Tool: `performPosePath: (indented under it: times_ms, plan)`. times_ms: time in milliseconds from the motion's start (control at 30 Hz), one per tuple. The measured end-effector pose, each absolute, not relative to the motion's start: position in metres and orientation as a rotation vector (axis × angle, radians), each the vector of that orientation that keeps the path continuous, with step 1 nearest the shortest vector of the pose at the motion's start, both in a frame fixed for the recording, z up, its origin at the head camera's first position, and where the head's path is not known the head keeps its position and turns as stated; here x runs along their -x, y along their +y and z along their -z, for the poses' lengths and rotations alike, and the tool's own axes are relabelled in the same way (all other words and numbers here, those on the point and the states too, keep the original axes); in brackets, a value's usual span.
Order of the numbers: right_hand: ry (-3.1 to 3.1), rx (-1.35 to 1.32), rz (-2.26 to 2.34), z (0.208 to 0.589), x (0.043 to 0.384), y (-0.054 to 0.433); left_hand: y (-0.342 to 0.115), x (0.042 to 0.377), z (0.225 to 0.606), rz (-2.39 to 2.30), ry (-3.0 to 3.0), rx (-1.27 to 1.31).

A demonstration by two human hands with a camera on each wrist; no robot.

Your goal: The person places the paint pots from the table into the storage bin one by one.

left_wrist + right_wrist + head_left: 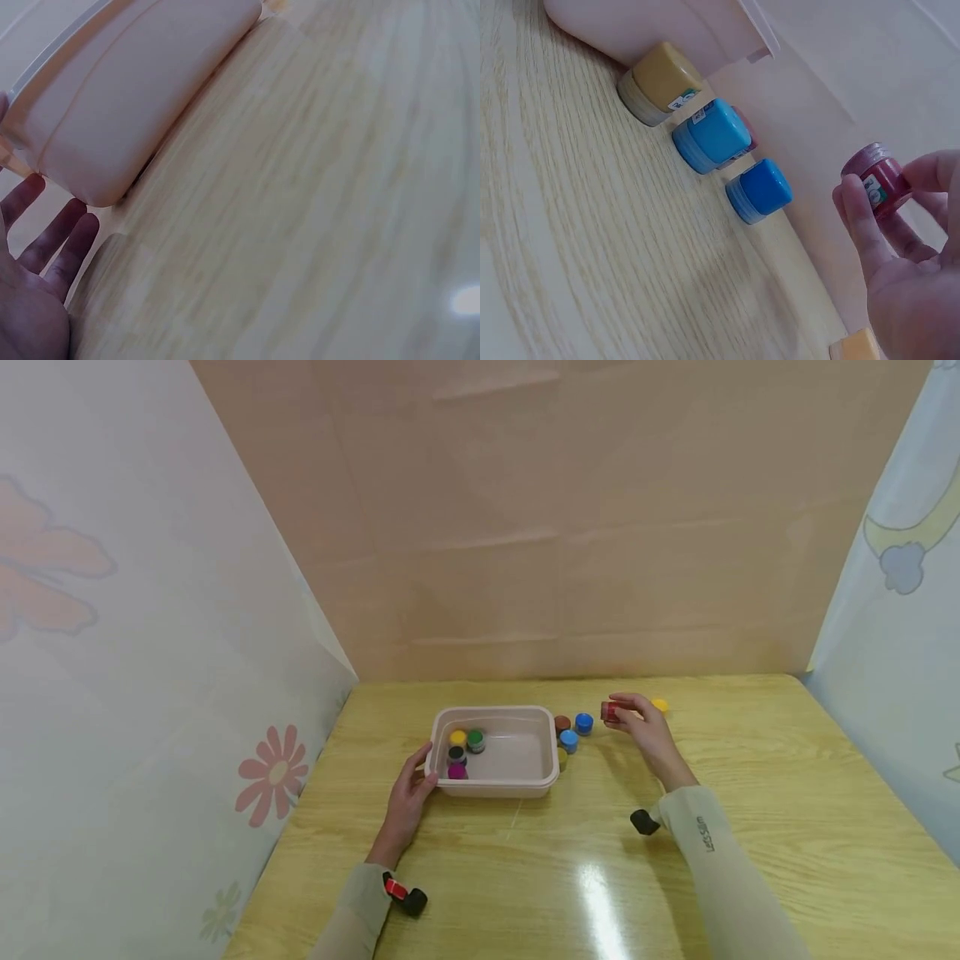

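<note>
My right hand (647, 732) pinches a small red paint jar (880, 180) between thumb and fingers, raised above the table right of the other jars. The jar lies tilted on its side in the grip. At the left end of a pale pink plastic box (495, 783), my left hand (407, 802) rests with spread, fairly straight fingers (71, 244) against the wall and the thumb by the front corner. Inside the box's left part stand a yellow jar (457, 738), a green jar (476, 740), a black jar (457, 754) and a magenta jar (457, 771).
Right of the box stand a light blue jar (712, 136), a darker blue jar (759, 190), an ochre jar (660, 84) and a brown-red jar (562, 724). A yellow-orange jar (659, 704) sits beyond my right hand. Brown paper (570, 568) backs the wooden table (510, 877).
</note>
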State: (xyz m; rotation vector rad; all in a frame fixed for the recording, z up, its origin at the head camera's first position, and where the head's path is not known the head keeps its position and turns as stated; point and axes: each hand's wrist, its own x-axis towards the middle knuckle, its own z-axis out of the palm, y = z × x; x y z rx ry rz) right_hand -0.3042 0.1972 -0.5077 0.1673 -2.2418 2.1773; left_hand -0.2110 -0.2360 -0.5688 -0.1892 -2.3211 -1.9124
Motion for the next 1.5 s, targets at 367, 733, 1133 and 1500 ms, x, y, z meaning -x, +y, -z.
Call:
performPosePath:
  times_ms: [367, 733, 1133, 1500]
  plan:
    - [-2.310, -0.194, -2.093, 0.507, 0.299, 0.202, -0.235, 0.210, 0.572, 1.920, -2.312, 0.188]
    - [-2.406, -0.156, -1.993, 0.503, 0.298, 0.199, -0.233, 0.209, 0.569, 1.935, -2.305, 0.162]
    - [-2.427, -0.111, -1.861, 0.497, 0.297, 0.191, -0.234, 0.210, 0.567, 1.949, -2.337, 0.132]
    - [-2.415, -0.095, -1.802, 0.500, 0.297, 0.189, -0.236, 0.210, 0.570, 1.901, -2.326, 0.184]
